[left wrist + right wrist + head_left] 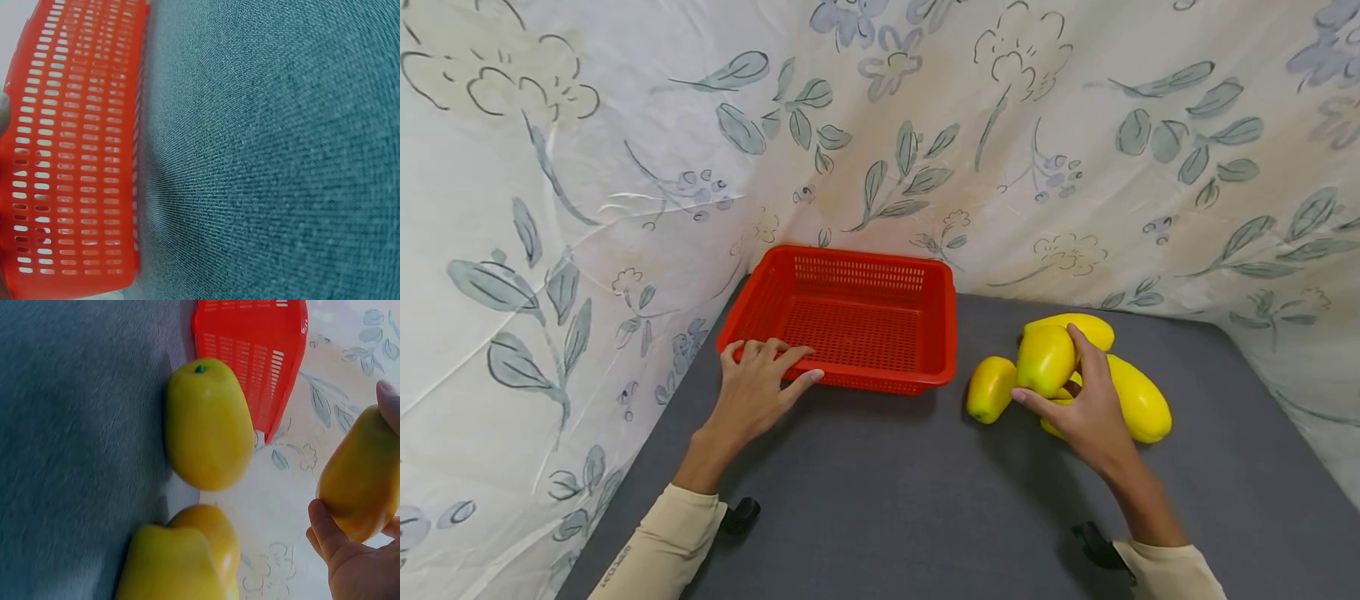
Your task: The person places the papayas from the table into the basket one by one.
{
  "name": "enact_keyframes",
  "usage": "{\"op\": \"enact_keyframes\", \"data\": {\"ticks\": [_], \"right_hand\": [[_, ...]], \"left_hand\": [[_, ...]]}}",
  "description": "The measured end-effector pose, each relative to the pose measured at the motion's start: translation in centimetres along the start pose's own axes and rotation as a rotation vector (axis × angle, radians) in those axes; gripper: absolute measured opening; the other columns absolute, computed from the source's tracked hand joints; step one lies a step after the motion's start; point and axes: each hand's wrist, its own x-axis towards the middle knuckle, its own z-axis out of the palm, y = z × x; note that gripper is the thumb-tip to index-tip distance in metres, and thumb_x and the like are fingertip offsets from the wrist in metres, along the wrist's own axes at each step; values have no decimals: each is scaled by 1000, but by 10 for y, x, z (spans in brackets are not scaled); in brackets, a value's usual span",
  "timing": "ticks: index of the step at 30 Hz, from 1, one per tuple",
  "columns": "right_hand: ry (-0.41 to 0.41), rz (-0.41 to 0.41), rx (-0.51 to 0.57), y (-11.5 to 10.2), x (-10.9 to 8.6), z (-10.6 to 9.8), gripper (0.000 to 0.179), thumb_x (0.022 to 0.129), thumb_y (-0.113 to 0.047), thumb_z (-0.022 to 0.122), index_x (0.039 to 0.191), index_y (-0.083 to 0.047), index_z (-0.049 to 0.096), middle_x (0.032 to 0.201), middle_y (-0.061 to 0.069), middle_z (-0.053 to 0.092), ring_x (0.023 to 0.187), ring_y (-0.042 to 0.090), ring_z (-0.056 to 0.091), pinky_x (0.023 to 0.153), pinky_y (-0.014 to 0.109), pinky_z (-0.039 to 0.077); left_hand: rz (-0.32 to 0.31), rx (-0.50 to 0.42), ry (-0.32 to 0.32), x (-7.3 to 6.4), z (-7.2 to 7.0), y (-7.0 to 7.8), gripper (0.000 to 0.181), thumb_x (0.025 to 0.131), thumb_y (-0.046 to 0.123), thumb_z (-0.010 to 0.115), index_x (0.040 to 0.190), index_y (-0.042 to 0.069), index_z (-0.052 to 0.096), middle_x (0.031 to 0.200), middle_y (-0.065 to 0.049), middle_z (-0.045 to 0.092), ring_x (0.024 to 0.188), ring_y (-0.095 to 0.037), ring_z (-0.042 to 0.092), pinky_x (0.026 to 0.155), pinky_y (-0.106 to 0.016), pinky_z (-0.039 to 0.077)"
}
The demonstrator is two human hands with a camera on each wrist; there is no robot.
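My right hand (1093,408) holds a yellow mango-like fruit (1045,358) between thumb and fingers. In the right wrist view this fruit (362,475) appears off the table, beside the other fruits. One yellow fruit (990,390) lies just left of the hand, and a large one (1138,402) lies to its right. Another (1088,329) shows behind; more yellow is partly hidden under the hand. My left hand (752,392) grips the near-left rim of a red plastic basket (857,375). The left wrist view shows its slotted wall (87,156), with darker finger shapes behind the holes.
The dark grey table (910,483) bears the basket at back left and the fruits at right. Behind and to the left hangs a floral cloth (880,125), close to the basket's far side. The basket's visible floor (850,333) is perforated.
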Motion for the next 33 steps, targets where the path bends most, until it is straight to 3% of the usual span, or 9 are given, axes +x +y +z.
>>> {"op": "enact_keyframes", "data": {"ticks": [4,7,9,11,22,33], "right_hand": [[-11,-6,16,-4,6,10,114,86,-31,91,170,-13,17,165,16,29,131,33,42,94,15,47],[-26,-10,30,-9,10,17,113,86,-32,90,170,-14,17,166,16,28,134,33,42,105,39,53],[-41,-12,47,-12,12,22,113,86,-32,90,170,-15,16,167,17,26,135,35,42,108,58,51],[-55,-11,60,-15,14,27,114,86,-34,90,171,-16,15,168,18,25,137,38,41,108,68,47],[-99,-3,74,-30,24,50,117,84,-42,90,171,-19,14,169,16,23,142,37,36,110,66,45],[-113,-25,88,-43,32,71,117,82,-44,91,170,-18,18,167,16,26,136,34,42,108,63,50]], "left_hand": [[-2,-10,-5,1,0,0,55,99,59,63,141,24,69,131,-14,63,121,-39,51,109,-70,23],[-8,-14,-5,1,0,-1,55,99,59,64,141,24,68,132,-14,63,122,-39,51,109,-70,23],[-8,-13,-5,1,0,-1,55,99,59,63,141,24,68,132,-14,63,122,-39,51,109,-71,23],[-7,-11,-6,1,0,-2,56,99,60,63,142,24,68,133,-14,63,123,-39,51,109,-71,23],[-2,-14,-5,2,3,-2,55,99,60,64,140,24,69,132,-13,63,122,-38,51,111,-70,21],[2,-22,7,3,3,-2,54,99,59,64,140,25,70,130,-12,63,122,-37,51,110,-70,22]]}}
